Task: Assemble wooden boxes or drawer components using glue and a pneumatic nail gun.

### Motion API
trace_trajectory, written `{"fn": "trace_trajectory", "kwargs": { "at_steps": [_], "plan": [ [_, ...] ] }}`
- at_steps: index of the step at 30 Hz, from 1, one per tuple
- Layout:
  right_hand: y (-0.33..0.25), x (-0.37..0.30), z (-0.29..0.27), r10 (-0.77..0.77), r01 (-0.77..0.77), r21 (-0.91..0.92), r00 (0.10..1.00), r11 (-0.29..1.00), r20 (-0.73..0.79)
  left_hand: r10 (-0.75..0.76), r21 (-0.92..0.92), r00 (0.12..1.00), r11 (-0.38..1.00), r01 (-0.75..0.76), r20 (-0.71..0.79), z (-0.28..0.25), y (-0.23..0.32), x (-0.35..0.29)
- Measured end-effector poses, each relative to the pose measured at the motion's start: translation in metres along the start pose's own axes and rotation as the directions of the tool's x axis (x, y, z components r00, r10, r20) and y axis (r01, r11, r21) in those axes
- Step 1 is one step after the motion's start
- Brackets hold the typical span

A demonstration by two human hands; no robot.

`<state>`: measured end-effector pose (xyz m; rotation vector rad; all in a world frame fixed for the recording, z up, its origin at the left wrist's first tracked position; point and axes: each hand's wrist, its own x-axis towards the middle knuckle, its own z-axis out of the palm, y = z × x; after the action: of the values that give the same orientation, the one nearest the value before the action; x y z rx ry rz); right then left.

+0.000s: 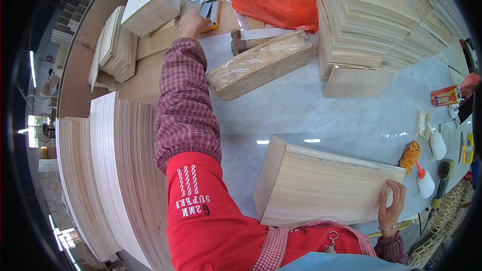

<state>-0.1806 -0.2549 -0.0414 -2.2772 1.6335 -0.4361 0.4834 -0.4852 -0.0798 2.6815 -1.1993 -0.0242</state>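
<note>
- The left hand (195, 23) is stretched far, to an orange cardboard box (215, 16); its grip cannot be told.
- The near, oblong pale-wood box (331, 185) is touched by the right hand (392, 203), fingers parted.
- The grey tabletop (266, 113) is flanked by pale board stacks (135, 170); a white strip light (32, 68) is seen left.

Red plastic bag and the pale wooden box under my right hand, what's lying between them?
The head view shows a long brown block wrapped in clear plastic, a wooden-handled hammer beside it, then bare grey tabletop.
</note>
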Motion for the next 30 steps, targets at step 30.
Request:
{"fn": "trace_trajectory", "kwargs": {
  "at_steps": [30],
  "plan": [
    [0.059, 0.009, -0.001, -0.411, 0.419, 0.204, 0.908, 0.885, -0.082, -0.4, -0.914, 0.838, -0.317, 0.254, 0.371, -0.079, 0.001, -0.431]
  ]
}}
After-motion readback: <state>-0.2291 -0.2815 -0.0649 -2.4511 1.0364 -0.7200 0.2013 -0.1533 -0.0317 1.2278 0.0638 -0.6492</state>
